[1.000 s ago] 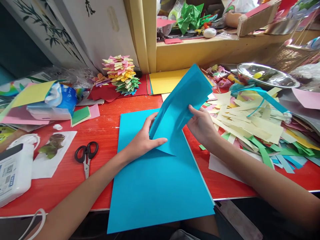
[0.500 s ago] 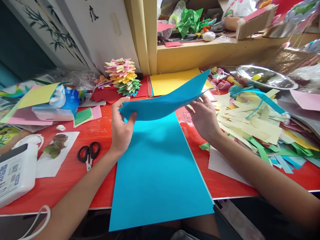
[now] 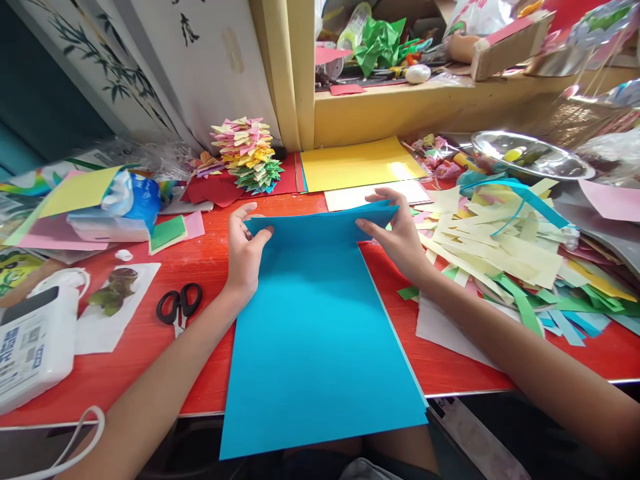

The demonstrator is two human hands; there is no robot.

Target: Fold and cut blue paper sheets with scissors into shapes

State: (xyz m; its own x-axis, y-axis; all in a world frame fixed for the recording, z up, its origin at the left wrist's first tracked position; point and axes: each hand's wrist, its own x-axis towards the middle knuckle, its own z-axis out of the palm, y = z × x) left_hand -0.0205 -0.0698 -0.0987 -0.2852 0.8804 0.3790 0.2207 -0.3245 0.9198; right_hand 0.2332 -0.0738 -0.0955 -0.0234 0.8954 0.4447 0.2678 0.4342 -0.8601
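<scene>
A folded blue paper (image 3: 315,227) is held up between both hands, its narrow side facing the camera. My left hand (image 3: 244,257) pinches its left end, thumb in front. At the right end, my right hand (image 3: 395,230) grips it with the thumb in front and fingers behind. Beneath lies a large blue sheet (image 3: 325,347), apparently on others, reaching past the table's front edge. Black-handled scissors (image 3: 179,308) rest left of the sheet.
A heap of cut paper strips (image 3: 505,247) covers the right side, with a metal bowl (image 3: 533,157) behind. A folded-paper tower (image 3: 250,157) and yellow paper (image 3: 355,165) stand farther back. A white device (image 3: 37,347) sits at left.
The right end of the held paper has come down and the paper is now nearly level. My right hand has shifted slightly left, its thumb now in front. My left hand has barely moved.
</scene>
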